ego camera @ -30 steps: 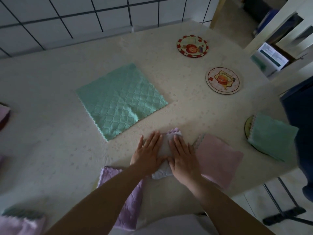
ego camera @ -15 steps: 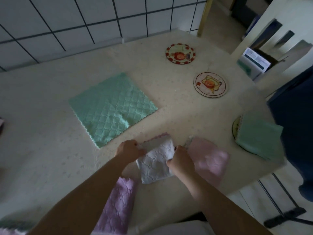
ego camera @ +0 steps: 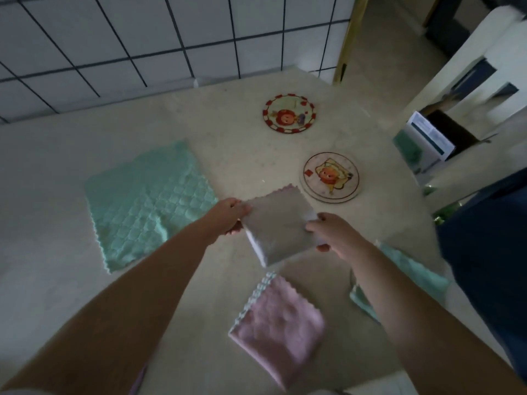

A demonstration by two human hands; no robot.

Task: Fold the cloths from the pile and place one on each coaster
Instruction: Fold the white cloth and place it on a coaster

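Left hand (ego camera: 228, 213): fingers curled, pinching the left edge of the white cloth (ego camera: 278, 225).
Right hand (ego camera: 332, 233): fingers curled round the cloth's right edge, thumb on top.
White cloth: folded to a small square, stretched between the two sets of fingertips and lifted clear of the table (ego camera: 42, 223).
Near coaster (ego camera: 330, 176): bare, just beyond the fingertips, past the cloth's far corner.
Far coaster (ego camera: 289, 114): bare, well beyond the near one.
Pink cloth (ego camera: 278, 326): folded, lying on the table behind the fingers, toward the person; whether a coaster sits under it cannot be told.
Folded green cloth (ego camera: 410, 269): behind the right wrist, partly hidden by the forearm.
Open green cloth (ego camera: 148, 201): spread flat, unfolded, just left of the left fingers.
Done: at least three cloths appear folded.
Left: probably set the white cloth on a bare coaster, then fold the open green one for the other.
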